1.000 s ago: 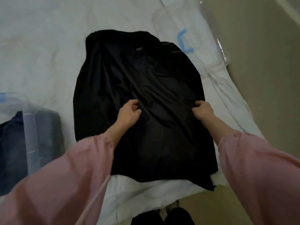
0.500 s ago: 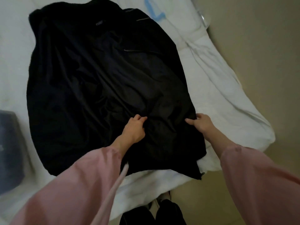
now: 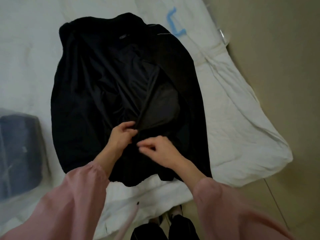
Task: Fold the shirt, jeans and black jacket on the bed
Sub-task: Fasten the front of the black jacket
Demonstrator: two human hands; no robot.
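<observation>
Black satin-lined jacket (image 3: 83, 101) spread open, lining up, on white rumpled bed (image 3: 233, 122). Left hand (image 3: 121, 135) at jacket's lower middle, fingertips pinching a lining fold. Right hand (image 3: 161, 150) just beside, fingers loosely curled, blurred; grip impossible to tell.

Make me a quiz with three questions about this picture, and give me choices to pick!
1. Where does the jacket lie? A. on the floor B. on the white bed C. on a chair
2. What colour are the person's sleeves? A. pink B. green C. yellow
3. What is the left hand doing? A. holding a cup B. hanging idle C. pinching the jacket's fabric
Answers: 1 B, white bedding shows around it. 2 A, both forearms wear pink. 3 C, its fingers curl onto a fold.
</observation>
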